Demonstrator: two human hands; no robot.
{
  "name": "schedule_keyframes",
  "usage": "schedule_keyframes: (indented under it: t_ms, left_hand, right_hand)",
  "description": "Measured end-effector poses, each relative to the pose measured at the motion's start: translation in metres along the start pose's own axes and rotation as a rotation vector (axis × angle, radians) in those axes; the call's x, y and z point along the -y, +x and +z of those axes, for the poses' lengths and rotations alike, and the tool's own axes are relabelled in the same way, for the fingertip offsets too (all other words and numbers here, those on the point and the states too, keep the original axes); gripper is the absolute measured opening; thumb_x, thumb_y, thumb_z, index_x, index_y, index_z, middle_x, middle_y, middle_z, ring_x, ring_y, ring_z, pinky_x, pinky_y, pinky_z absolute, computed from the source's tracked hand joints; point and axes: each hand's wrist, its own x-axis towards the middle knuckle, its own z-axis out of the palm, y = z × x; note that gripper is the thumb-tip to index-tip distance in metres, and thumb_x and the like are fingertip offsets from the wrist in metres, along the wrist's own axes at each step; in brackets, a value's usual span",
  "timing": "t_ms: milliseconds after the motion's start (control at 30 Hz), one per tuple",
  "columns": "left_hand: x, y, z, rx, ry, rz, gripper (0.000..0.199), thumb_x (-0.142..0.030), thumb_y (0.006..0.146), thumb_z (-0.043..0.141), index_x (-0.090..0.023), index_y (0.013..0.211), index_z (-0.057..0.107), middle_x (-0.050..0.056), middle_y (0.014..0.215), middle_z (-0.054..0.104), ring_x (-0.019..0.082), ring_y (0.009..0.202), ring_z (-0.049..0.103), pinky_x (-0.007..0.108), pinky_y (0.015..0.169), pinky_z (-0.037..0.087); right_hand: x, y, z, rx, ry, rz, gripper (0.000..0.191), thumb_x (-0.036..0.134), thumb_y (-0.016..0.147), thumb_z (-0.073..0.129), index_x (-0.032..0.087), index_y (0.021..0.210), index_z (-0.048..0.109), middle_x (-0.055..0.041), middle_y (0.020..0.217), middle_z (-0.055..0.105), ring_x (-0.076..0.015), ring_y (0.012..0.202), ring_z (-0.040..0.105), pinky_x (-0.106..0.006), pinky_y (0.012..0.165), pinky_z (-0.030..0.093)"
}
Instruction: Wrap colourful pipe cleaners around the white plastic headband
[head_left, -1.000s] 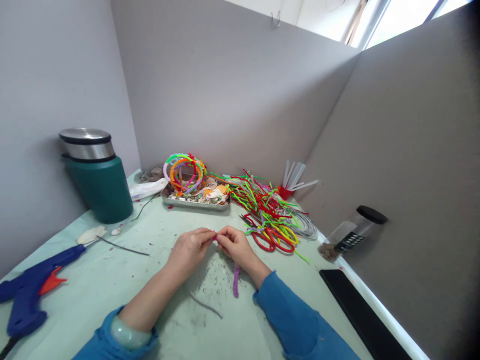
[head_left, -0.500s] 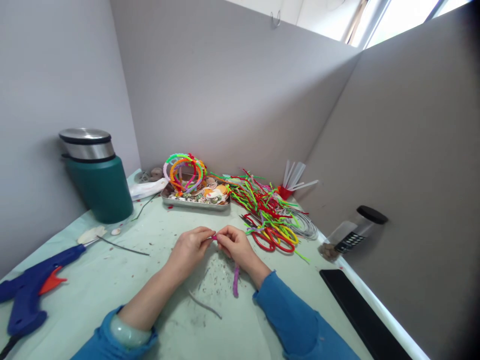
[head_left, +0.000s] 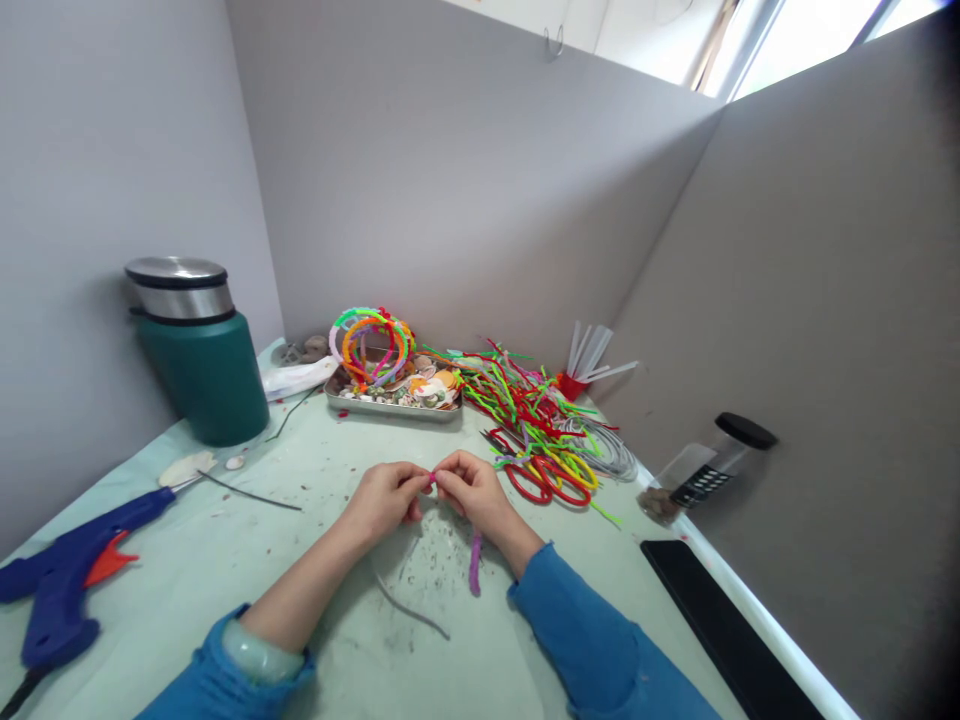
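Note:
Both my hands meet over the middle of the table, fingertips nearly touching. Between them shows a small pink bit of pipe cleaner (head_left: 432, 479), mostly covered by the fingers. My left hand (head_left: 386, 500) pinches it from one side with thumb and forefinger. On the other side my right hand (head_left: 472, 490) is closed in a pinch on the same bit. A purple pipe cleaner end (head_left: 475, 565) hangs or lies below my right palm; whether it joins the pink bit is hidden. Nearer to me, a grey wire (head_left: 412, 610) curves along the tabletop.
Beyond the hands, a metal tray (head_left: 390, 408) holds shells and colourful rings (head_left: 375, 345). To its right are a heap of pipe cleaners (head_left: 517, 390), red-handled scissors (head_left: 562, 482) and a clear jar (head_left: 709, 470). A green flask (head_left: 202, 380) and blue glue gun (head_left: 67, 570) occupy the left.
My left hand has turned slightly, its lower fingers now curling further down below the pink bit. The right hand keeps almost the same place. The whole view has shifted a little.

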Motion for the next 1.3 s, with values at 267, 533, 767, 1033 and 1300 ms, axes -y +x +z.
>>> schedule_keyframes:
  t_ms: [267,533,767,1033,1300]
  left_hand:
    - [0.006,0.005,0.002,0.041,-0.295,-0.08,0.036,-0.043,0.068,0.059,-0.012,0.087,0.058,-0.003,0.045,0.055,0.01,0.039,0.048,0.02,0.042,0.036]
    - [0.009,0.005,0.0,0.016,-0.113,-0.001,0.033,-0.048,0.075,0.048,-0.016,0.075,0.055,-0.004,0.042,0.052,0.01,0.037,0.045,0.02,0.04,0.033]
    - [0.006,0.0,0.001,0.178,-0.401,-0.146,0.033,-0.049,0.075,0.049,-0.017,0.07,0.047,-0.007,0.042,0.043,0.006,0.035,0.035,0.018,0.036,0.027]
    - [0.003,-0.001,-0.001,0.181,-0.203,-0.051,0.024,-0.04,0.074,0.052,-0.017,0.078,0.049,-0.008,0.044,0.043,0.007,0.038,0.036,0.019,0.04,0.027]
    - [-0.004,-0.004,-0.003,-0.08,0.273,0.16,0.021,-0.037,0.076,0.049,-0.019,0.077,0.06,-0.003,0.059,0.058,0.01,0.051,0.048,0.021,0.053,0.032]
  right_hand:
    - [-0.001,0.001,-0.001,-0.019,0.006,0.008,0.012,0.027,0.072,0.056,0.016,0.075,0.054,0.0059,0.05,0.051,-0.0041,0.035,0.032,-0.017,0.034,0.02]
    - [-0.002,0.002,-0.002,-0.017,0.009,-0.005,0.009,0.025,0.073,0.055,0.016,0.075,0.054,0.0059,0.05,0.05,-0.0038,0.035,0.031,-0.017,0.034,0.02]
    - [0.001,-0.001,-0.002,0.026,0.012,-0.018,0.01,0.026,0.074,0.054,0.016,0.076,0.053,0.0057,0.052,0.051,-0.0038,0.035,0.031,-0.017,0.034,0.021]
    - [0.0,0.001,-0.003,0.0,0.013,-0.007,0.01,0.026,0.074,0.055,0.016,0.075,0.053,0.0065,0.049,0.049,-0.0036,0.034,0.031,-0.017,0.033,0.02]
    - [-0.001,0.001,-0.002,0.012,0.002,0.004,0.011,0.027,0.074,0.056,0.016,0.073,0.053,0.0069,0.047,0.049,-0.004,0.035,0.031,-0.017,0.034,0.021]
